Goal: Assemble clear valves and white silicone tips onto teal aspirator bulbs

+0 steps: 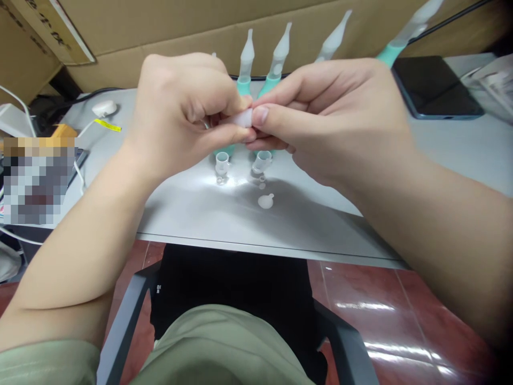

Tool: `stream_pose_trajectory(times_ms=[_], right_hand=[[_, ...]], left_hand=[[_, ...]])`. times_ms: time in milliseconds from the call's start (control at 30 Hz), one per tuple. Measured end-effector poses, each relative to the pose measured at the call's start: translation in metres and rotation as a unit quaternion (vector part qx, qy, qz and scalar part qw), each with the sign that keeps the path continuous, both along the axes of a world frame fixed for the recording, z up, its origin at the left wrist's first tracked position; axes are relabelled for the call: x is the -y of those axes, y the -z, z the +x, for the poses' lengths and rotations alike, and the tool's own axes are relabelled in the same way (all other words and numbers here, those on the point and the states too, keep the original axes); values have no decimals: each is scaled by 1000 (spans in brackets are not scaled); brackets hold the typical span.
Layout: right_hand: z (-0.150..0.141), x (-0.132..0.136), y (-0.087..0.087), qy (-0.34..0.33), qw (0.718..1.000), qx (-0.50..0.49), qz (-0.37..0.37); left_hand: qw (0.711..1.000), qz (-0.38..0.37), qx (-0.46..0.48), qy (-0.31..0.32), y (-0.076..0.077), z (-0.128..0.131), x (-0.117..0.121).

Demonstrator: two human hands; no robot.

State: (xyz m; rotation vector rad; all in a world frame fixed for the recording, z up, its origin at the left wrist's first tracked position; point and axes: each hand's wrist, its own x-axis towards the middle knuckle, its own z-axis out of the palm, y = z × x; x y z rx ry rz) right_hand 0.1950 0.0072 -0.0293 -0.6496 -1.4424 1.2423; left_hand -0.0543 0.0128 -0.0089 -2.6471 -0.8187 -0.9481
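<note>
My left hand [184, 107] and my right hand [332, 117] meet above the desk, fingertips pressed together. Both are closed in a pinch on a small white piece [242, 118], translucent and mostly covered by the fingers. Behind them stand several teal bulb nasal aspirators with clear necks and white tapered tips, among them one aspirator [246, 64] and another [277, 59]. Below my hands are two clear plastic cups [222, 162] [262, 161] with small side spouts. A flat white disc with a tab [265, 201] lies nearer to me.
The grey desk [192, 214] backs onto a cardboard wall [180, 32]. At the right lies a dark phone [436, 88], near a plastic bag [492, 85]. A white round device [104, 108] and cables are at the left. Chair armrests [124, 321] flank my lap.
</note>
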Motion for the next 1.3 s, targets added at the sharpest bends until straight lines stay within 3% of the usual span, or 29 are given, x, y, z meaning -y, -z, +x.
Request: stream_pose_trajectory(times_ms=[133,300,467,600,700,800,933,1100,1200,1300], right_hand=[[-2,0,0,25,1000,16,-5],[-5,0,2,31,999,7,0],[-6,1,9,48,998,-3,36],[-9,11,9,89,996,16,26],[-12,17,7,112,994,-1,14],[-11,12,11,84,996,-18,11],[-3,0,17,-14,999,-48,-12],[3,-5,16,-52,997,-30,-40],[2,-4,15,-45,998,-23,-42],[-2,-3,15,-30,998,-44,-34]], left_hand=[[995,3,68,71,0,18,16],[992,17,79,92,5,42,21],[994,10,64,86,0,19,15],[999,-11,42,31,3,1,-2],[993,26,111,37,8,-1,-15],[998,9,66,12,8,0,-19],[997,42,58,30,11,-2,-21],[981,126,142,50,17,-2,-24],[1000,13,24,2,7,-3,-12],[1000,-19,15,-12,-4,-4,1]])
